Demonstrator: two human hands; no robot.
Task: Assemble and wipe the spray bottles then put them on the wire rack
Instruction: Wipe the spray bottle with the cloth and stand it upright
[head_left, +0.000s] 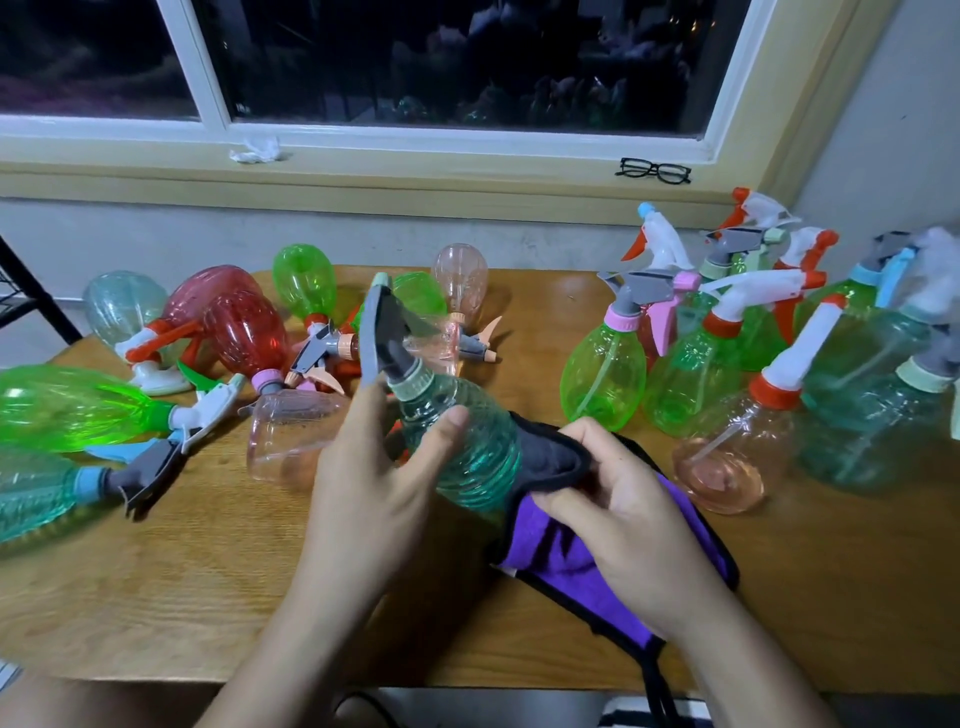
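My left hand (379, 467) grips a teal ribbed spray bottle (467, 441) just below its neck, tilted with its grey trigger head (382, 327) up and to the left. My right hand (618, 514) holds a purple cloth with black edging (550, 556), pressed against the bottle's lower right side. Both are above the middle of the wooden table (208, 571). The black wire rack (21, 291) shows only partly at the far left edge.
Several bottles lie on their sides at the table's left and back, among them a green one (67, 405) and a red one (244, 327). Several upright assembled bottles (727, 364) crowd the right. Glasses (653, 170) and a crumpled tissue (257, 149) sit on the window sill.
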